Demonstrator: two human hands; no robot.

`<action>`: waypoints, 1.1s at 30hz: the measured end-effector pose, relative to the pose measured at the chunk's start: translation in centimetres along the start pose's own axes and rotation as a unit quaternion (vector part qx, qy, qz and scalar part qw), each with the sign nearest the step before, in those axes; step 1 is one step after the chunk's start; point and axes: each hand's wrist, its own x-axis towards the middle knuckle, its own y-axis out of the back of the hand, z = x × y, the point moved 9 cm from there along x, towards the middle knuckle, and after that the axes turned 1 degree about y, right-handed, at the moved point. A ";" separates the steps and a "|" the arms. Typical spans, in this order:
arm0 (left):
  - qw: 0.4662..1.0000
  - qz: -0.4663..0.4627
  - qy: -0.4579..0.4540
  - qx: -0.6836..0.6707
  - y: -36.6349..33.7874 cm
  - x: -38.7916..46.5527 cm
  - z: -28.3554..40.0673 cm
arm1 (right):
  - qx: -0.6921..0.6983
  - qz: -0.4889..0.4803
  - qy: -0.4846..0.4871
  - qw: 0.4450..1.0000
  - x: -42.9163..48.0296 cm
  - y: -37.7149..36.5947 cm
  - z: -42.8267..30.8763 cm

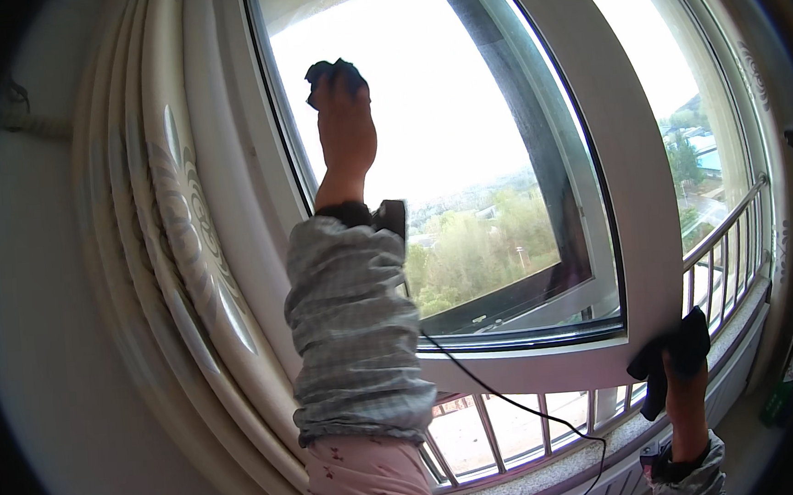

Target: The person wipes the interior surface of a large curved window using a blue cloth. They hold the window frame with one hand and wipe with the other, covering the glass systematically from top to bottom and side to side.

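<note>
My left hand is raised high and presses a dark cloth against the upper left of a window pane, near the frame's left side. Its fingers lie over the cloth. At the lower right, my right hand grips another dark cloth at the bottom right corner of the white window sash. Folds of this cloth hang beside the hand, and its fingers are mostly hidden. The sash stands open, at an angle to the railing behind it.
A long patterned curtain hangs gathered on the left. Metal railing bars stand behind the sash above a speckled stone sill. A black cable runs from near my left sleeve down across the sash and sill. A green object lies at far right.
</note>
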 end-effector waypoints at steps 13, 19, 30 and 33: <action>0.992 0.044 -0.118 -0.023 -0.7 -4.3 21.4 | 0.048 -0.048 0.021 0.997 0.5 -1.2 -0.3; 0.988 -0.032 -0.135 -0.062 0.4 -5.8 20.3 | 0.061 -0.017 -0.012 0.998 0.2 -0.5 -0.1; 0.990 -0.030 0.114 0.077 3.9 -16.4 4.5 | 0.005 -0.021 -0.032 0.999 0.2 -0.5 -0.4; 0.992 -0.117 0.047 -0.005 1.7 -19.3 16.8 | 0.009 -0.006 0.009 1.000 0.1 -0.3 -0.4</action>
